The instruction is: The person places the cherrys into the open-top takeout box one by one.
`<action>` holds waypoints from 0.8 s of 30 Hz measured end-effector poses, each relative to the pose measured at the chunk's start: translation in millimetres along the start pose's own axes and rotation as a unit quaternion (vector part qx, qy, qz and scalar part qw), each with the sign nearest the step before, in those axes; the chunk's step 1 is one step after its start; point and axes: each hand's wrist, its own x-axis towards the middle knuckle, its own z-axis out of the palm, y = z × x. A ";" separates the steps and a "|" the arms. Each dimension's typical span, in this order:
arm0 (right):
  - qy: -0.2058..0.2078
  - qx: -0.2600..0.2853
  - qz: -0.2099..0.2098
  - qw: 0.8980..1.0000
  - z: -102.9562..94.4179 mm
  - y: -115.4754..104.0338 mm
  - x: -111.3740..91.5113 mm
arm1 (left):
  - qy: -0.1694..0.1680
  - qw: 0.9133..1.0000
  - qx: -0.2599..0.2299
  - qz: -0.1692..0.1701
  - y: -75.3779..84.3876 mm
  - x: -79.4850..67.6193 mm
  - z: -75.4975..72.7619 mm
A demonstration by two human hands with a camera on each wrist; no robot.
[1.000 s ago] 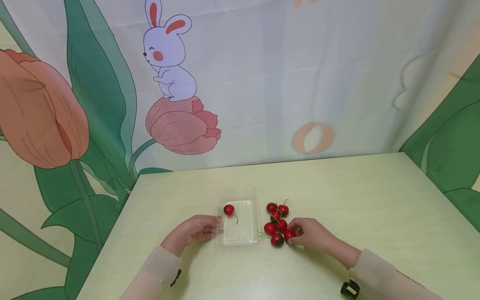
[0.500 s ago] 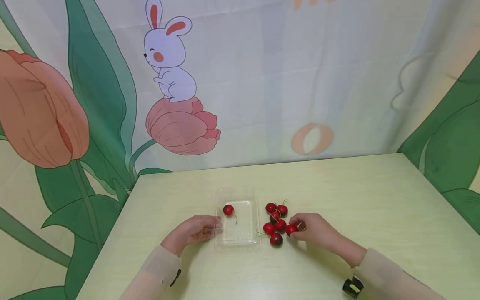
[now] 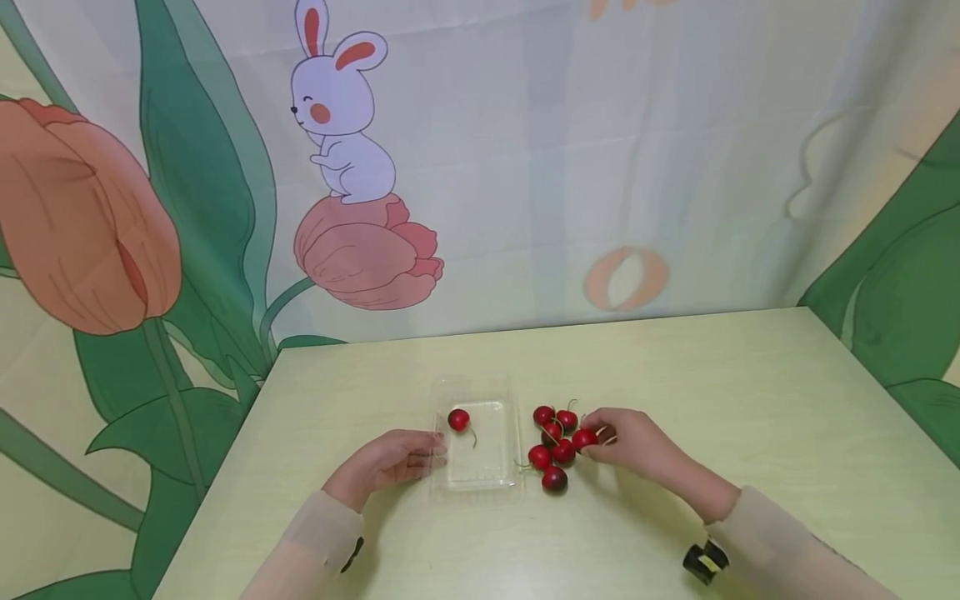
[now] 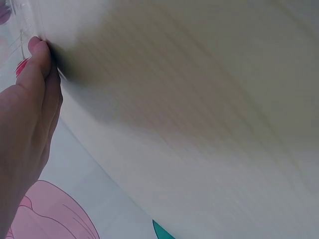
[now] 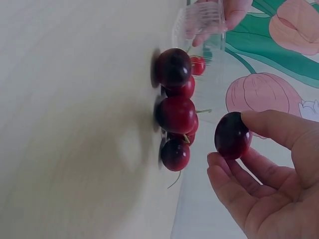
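My right hand pinches a dark red cherry between thumb and fingertips, above the table in the right wrist view. Beside it lies a cluster of several cherries, some with green stems. Left of them stands a clear plastic container, with one stemmed cherry inside near its left wall. At that wall my left hand touches the container with its fingers nearly straight. The left wrist view shows the left fingertips at the container's edge, most of which is out of frame.
The pale wooden table ends at the back against a printed curtain with a rabbit and tulips. The container's right rim stands close to the cherry cluster. A black band sits by the right sleeve.
My right hand has lifted the pinched cherry from the near right side of the cluster and moved it away from me, toward the back. My left hand and the container have stayed put.
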 end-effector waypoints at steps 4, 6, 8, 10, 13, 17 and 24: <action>0.004 0.009 -0.001 1.000 -0.2 -1.6 2.3 | -0.002 1.000 0.003 -0.001 1.3 -0.5 1.1; 0.004 0.012 -0.001 1.000 0.6 -3.6 4.2 | 0.000 1.000 0.003 -0.003 1.6 -0.8 1.3; 0.004 0.018 0.000 1.000 2.3 -6.2 6.7 | 0.001 1.000 0.003 -0.004 1.7 -1.0 1.2; 0.004 0.025 0.001 1.000 4.2 -9.3 9.5 | 0.001 1.000 0.003 -0.003 1.8 -1.4 0.9; 0.003 0.032 -0.001 0.999 6.3 -15.0 13.4 | -0.002 1.000 0.003 0.000 2.0 -1.8 0.4; -0.002 0.037 0.000 0.999 9.7 -22.4 18.6 | -0.004 1.000 0.001 0.002 2.2 -2.1 0.3; -0.018 0.044 0.001 0.999 16.2 -34.7 28.9 | -0.005 1.000 -0.002 0.000 2.3 -2.7 0.5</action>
